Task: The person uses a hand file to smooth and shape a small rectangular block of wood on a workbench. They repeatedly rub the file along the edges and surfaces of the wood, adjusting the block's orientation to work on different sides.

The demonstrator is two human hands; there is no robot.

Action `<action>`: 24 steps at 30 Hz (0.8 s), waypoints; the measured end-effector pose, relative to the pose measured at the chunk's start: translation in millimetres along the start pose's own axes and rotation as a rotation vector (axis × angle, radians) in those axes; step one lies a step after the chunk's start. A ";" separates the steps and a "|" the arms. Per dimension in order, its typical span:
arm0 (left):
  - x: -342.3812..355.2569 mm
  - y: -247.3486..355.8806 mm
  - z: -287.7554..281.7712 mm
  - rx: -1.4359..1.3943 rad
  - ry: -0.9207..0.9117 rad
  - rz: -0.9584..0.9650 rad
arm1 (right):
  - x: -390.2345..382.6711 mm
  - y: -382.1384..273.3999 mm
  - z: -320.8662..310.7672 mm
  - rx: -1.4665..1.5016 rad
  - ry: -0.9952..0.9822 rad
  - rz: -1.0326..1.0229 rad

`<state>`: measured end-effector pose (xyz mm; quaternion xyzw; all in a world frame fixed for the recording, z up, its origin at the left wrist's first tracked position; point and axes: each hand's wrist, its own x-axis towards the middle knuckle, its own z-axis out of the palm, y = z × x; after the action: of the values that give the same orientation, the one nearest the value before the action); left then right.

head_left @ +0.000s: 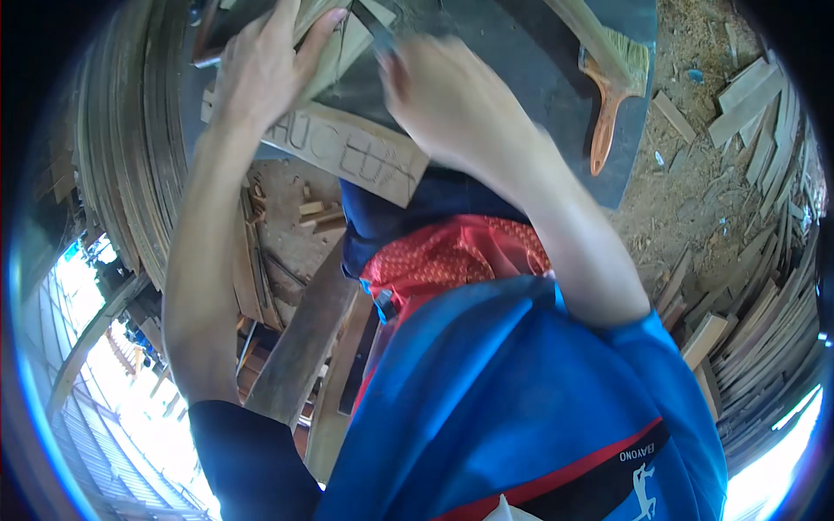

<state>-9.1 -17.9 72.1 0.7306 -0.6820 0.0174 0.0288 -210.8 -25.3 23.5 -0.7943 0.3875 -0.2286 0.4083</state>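
Observation:
At the far edge of the dark tabletop, my left hand (261, 74) grips a pale piece of wood (343, 61), its thumb lying along the near side. My right hand (447, 95), slightly blurred, is closed around the handle of a bladed hand tool (375, 24). The narrow dark blade points away to the left and meets the pale wood; its tip is cut off by the top of the view. Nearer to me, a light wooden board (356, 156) with large marked letters lies across the table's front edge, below both hands.
A paintbrush (606, 113) with a wooden handle lies on the dark tabletop (539, 78) at right, beside a wood strip (591, 35). Long planks (130, 130) are stacked at left. Offcuts (747, 100) and sawdust cover the ground at right.

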 end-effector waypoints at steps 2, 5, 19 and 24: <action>9.2 8.5 -12.0 -0.069 -0.088 -0.074 | 21.2 4.3 13.8 -0.015 0.089 -0.132; -4.6 9.3 -8.9 -0.025 -0.054 0.108 | 4.9 -4.3 5.3 -0.048 -0.003 0.055; 14.0 -16.2 -3.1 -0.033 0.013 0.056 | -27.7 -5.0 0.7 0.009 -0.028 0.119; 7.1 -5.7 -13.0 -0.018 -0.027 0.049 | 27.0 -2.8 6.2 0.009 -0.016 -0.052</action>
<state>-2.7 -23.7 85.4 0.7135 -0.7002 0.0023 0.0256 -189.3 -43.0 23.6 -0.8041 0.3623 -0.2345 0.4088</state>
